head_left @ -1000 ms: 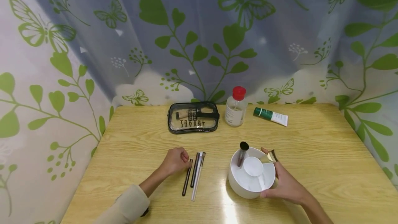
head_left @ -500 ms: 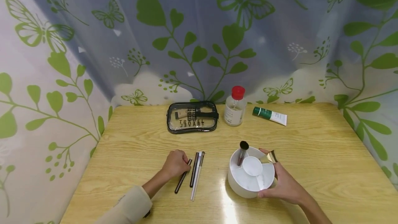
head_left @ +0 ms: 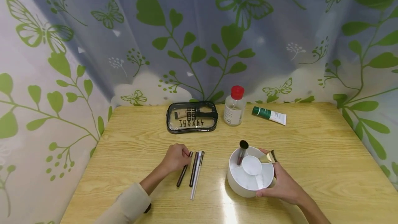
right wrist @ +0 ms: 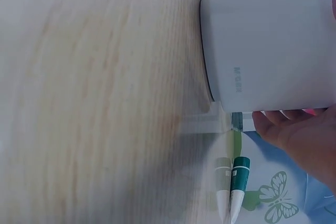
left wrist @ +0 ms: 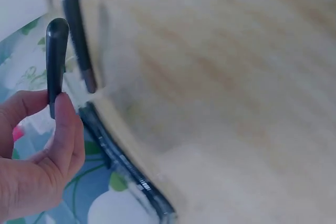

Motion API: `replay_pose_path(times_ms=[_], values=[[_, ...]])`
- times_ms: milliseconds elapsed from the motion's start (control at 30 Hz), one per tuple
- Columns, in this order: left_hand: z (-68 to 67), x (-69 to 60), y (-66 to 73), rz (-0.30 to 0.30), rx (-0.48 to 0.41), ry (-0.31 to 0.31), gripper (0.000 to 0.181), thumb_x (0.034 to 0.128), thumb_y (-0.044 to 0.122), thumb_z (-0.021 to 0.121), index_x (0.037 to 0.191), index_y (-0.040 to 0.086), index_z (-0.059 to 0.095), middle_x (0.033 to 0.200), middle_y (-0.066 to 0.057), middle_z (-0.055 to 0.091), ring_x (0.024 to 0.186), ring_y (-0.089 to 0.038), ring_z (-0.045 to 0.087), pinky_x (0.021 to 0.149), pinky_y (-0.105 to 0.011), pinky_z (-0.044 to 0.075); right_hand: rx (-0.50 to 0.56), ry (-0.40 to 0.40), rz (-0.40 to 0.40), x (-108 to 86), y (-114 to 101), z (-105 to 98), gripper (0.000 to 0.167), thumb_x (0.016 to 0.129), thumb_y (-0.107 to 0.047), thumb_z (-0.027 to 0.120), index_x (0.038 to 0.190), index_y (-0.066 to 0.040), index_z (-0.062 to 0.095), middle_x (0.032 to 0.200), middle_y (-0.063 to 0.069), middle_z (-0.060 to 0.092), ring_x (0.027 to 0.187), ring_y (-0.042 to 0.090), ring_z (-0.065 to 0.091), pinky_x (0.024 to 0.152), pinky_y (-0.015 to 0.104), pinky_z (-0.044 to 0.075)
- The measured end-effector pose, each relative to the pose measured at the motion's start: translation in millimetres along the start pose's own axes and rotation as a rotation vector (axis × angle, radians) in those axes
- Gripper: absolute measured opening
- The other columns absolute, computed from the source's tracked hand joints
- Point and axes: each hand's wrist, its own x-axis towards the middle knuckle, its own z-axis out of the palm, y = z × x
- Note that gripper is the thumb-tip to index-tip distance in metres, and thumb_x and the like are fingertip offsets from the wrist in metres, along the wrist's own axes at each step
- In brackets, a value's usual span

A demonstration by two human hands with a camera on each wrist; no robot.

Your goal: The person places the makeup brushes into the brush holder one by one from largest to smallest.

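Note:
My left hand (head_left: 175, 159) pinches a slim dark pencil-shaped stick (head_left: 182, 177) near its far end. In the left wrist view, the stick's rounded black tip (left wrist: 56, 45) points away from the fingers. Beside it on the table lie another dark stick (head_left: 194, 172) and a pale-handled makeup brush (head_left: 196, 183). My right hand (head_left: 286, 189) grips the side of a round white divided organizer (head_left: 236, 184), its thumb on the near wall. A dark-bristled makeup brush (head_left: 242, 151) stands in the organizer, and a shiny gold item (head_left: 268, 157) leans at its right rim.
At the table's back are a clear black-edged travel pouch (head_left: 192, 117), a clear bottle with a red cap (head_left: 235, 108) and a green-and-white tube (head_left: 269, 115). Behind them hangs a leaf-and-butterfly patterned curtain (head_left: 205, 68).
The left hand has taken hold of the dark stick; its near end swung left, then the hand moved slightly away from me with it. The right hand and organizer stay nearly still.

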Motion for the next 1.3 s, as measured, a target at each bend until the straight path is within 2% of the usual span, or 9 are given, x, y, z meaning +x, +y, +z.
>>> replay_pose_path(times_ms=[167, 333, 600, 700, 867, 1133, 1300], values=[[-7.7, 3.3, 14.1, -0.021, -0.115, -0.042, 0.011, 0.0763, 0.004, 0.069, 0.083, -0.001, 0.063, 0.074, -0.006, 0.063, 0.065, -0.01, 0.056, 0.056, -0.019, 0.048, 0.001, -0.001, 0.014, -0.1, -1.6, 0.6, 0.113, 0.059, -0.011, 0.087, 0.149, -0.017, 0.02, 0.124, -0.003, 0.053, 0.108, 0.003, 0.053, 0.089, 0.024, 0.045], [-11.5, 2.5, 27.1, -0.005, -0.206, -0.071, 0.015, 0.0788, 0.008, 0.069, 0.09, 0.0, 0.062, 0.081, -0.007, 0.064, 0.071, -0.012, 0.058, 0.062, -0.02, 0.05, -0.005, -0.012, 0.028, -0.4, -4.4, -0.2, 0.113, 0.06, -0.01, 0.086, 0.15, -0.015, 0.017, 0.128, -0.001, 0.05, 0.111, 0.002, 0.051, 0.092, 0.024, 0.044], [-10.7, 0.2, 46.8, 0.055, -0.342, -0.022, 0.016, 0.0804, 0.009, 0.069, 0.094, 0.002, 0.062, 0.088, -0.01, 0.067, 0.08, -0.015, 0.064, 0.065, -0.022, 0.051, 0.014, -0.037, 0.022, -1.4, -6.4, -5.3, 0.108, 0.066, -0.008, 0.084, 0.15, -0.016, 0.016, 0.14, 0.013, 0.04, 0.116, -0.003, 0.047, 0.094, 0.019, 0.042], [-7.5, 0.2, 55.2, 0.071, -0.433, -0.014, 0.017, 0.0819, 0.008, 0.068, 0.096, 0.001, 0.061, 0.092, -0.014, 0.067, 0.084, -0.017, 0.065, 0.067, -0.021, 0.052, 0.002, -0.034, 0.024, -1.3, -5.8, -6.1, 0.108, 0.066, -0.009, 0.084, 0.15, -0.015, 0.016, 0.142, 0.015, 0.037, 0.114, -0.003, 0.048, 0.092, 0.017, 0.043], [1.0, -0.4, 70.7, 0.09, -0.588, -0.012, 0.021, 0.0824, 0.006, 0.068, 0.099, -0.003, 0.059, 0.095, -0.018, 0.066, 0.085, -0.013, 0.063, 0.069, -0.021, 0.053, -0.039, -0.023, 0.013, -1.0, -4.7, -6.5, 0.112, 0.064, -0.011, 0.084, 0.151, -0.015, 0.014, 0.136, 0.015, 0.045, 0.113, -0.005, 0.047, 0.091, 0.02, 0.045], [11.7, -5.5, 88.8, 0.109, -0.872, -0.022, 0.024, 0.0833, -0.006, 0.061, 0.104, -0.012, 0.053, 0.092, -0.01, 0.061, 0.081, -0.008, 0.064, 0.075, -0.029, 0.058, -0.054, -0.029, 0.02, 1.0, -5.4, -6.5, 0.109, 0.065, -0.012, 0.084, 0.151, -0.017, 0.017, 0.131, 0.01, 0.048, 0.114, -0.006, 0.046, 0.091, 0.023, 0.047], [19.9, -7.0, 92.3, 0.129, -0.934, -0.015, 0.027, 0.0836, -0.01, 0.059, 0.108, -0.015, 0.049, 0.094, -0.01, 0.06, 0.081, -0.005, 0.062, 0.077, -0.028, 0.058, -0.041, -0.033, 0.016, 1.4, -5.9, -6.4, 0.108, 0.065, -0.012, 0.084, 0.15, -0.016, 0.018, 0.132, 0.011, 0.047, 0.113, -0.006, 0.046, 0.09, 0.022, 0.047]])
